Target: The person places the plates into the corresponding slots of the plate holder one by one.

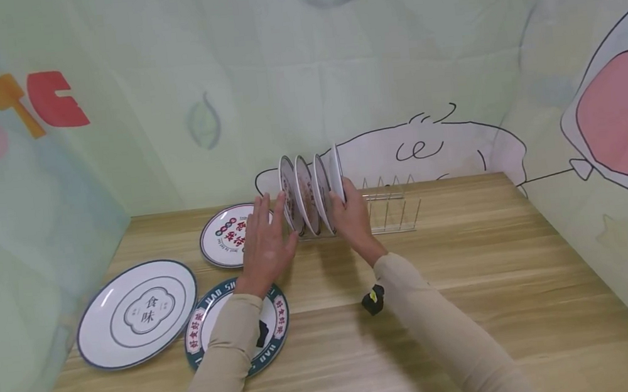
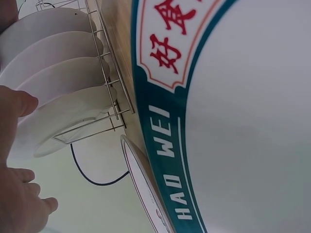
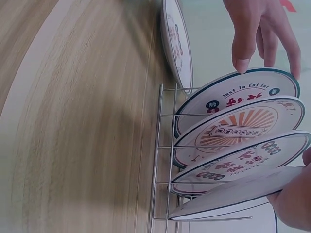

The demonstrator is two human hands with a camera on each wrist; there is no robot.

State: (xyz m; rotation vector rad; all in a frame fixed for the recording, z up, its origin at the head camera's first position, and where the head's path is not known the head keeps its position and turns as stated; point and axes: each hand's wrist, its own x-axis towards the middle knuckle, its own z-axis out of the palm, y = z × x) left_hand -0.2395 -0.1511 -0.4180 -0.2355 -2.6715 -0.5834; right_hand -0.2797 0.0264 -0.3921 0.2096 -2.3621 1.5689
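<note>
Plate (image 1: 336, 172) in right fingers (image 1: 351, 192), rack (image 1: 394, 232) beneath

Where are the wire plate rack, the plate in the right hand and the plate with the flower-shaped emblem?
Wire plate rack (image 1: 394, 232): head view, on its front bottom rail.
Held plate (image 3: 233, 193): right wrist view, on its broad surface.
Flower-emblem plate (image 1: 143, 312): head view, on its central emblem.

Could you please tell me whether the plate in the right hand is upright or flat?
Upright: the head view shows the plate almost edge-on, held by the right hand.
</note>
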